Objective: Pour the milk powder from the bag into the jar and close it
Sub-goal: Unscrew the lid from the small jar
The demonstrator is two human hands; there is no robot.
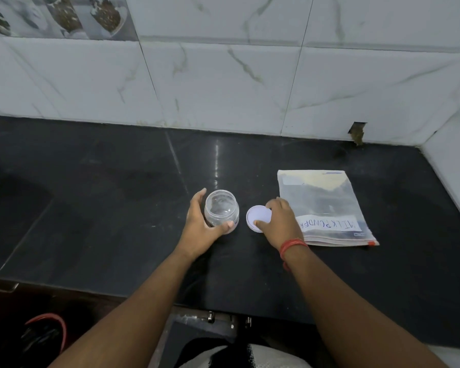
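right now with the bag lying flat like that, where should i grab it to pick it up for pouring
Grip the bag along its near sealed edge, the end with the red slider, coming from the front with the right hand, which is already beside it on the lid. It lies flat and floppy, so pinch that stiff strip between thumb and fingers rather than the loose middle.

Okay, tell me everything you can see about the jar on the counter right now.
The jar is small, round and clear, plastic by the look of it, with a wide open mouth and a slightly bulging body. It stands upright on the black counter and looks empty. Its white lid is off, lying just to its right under the right hand. The left hand wraps around the jar's left side, thumb across its front. The milk powder bag lies apart, farther right.
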